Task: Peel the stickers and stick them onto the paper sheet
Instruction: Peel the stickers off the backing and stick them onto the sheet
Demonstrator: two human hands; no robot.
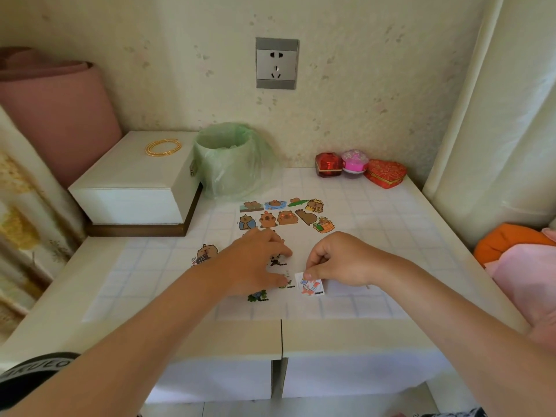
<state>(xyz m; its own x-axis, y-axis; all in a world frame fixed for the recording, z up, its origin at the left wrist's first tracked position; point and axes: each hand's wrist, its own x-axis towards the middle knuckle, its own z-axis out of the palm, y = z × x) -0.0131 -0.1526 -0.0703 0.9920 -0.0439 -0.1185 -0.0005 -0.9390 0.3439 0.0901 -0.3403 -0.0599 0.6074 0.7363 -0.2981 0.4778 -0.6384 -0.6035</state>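
While the left hand lies spread flat on the paper sheet, the right hand has its grip pinched on 1 orange sticker by its top edge. The sticker sits just below that grip, low at the sheet, beside the left hand.

The white paper sheet lay flat in the middle of the surface. Two rows of brown capybara stickers filled its far end. At its near edge sat a green-blue sticker and a white-backed sticker, which the right hand pinched at the top. A camera capybara sticker lay just left of the sheet.
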